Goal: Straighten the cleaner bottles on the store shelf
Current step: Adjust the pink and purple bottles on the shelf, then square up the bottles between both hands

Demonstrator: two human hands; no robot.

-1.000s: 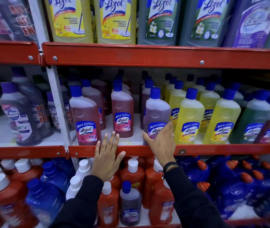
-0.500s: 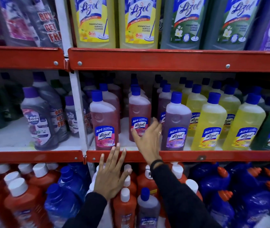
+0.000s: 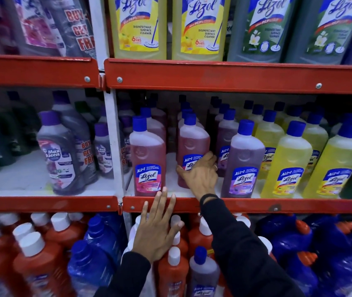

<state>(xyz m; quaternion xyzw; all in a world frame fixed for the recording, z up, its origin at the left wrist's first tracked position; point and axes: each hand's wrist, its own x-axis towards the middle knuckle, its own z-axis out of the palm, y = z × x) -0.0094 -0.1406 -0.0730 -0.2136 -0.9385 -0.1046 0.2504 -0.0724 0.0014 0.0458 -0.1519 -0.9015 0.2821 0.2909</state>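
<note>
On the middle shelf stand rows of blue-capped Lizol bottles. A pink bottle stands at the shelf's front edge. A second pink bottle stands further back, to its right. My right hand wraps around this second bottle's lower label, thumb on the left and fingers on the right. My left hand is spread flat over the red shelf lip, one fingertip at the base of the front pink bottle. A purple bottle and yellow bottles line the front to the right.
Max Kleen bottles fill the left bay beyond the white upright. Large Lizol bottles stand on the shelf above. Orange bottles and blue bottles crowd the shelf below my arms.
My right hand has moved left from the purple bottle to the set-back pink bottle and closed around it. My left hand stays spread at the shelf lip. The view has shifted left.
</note>
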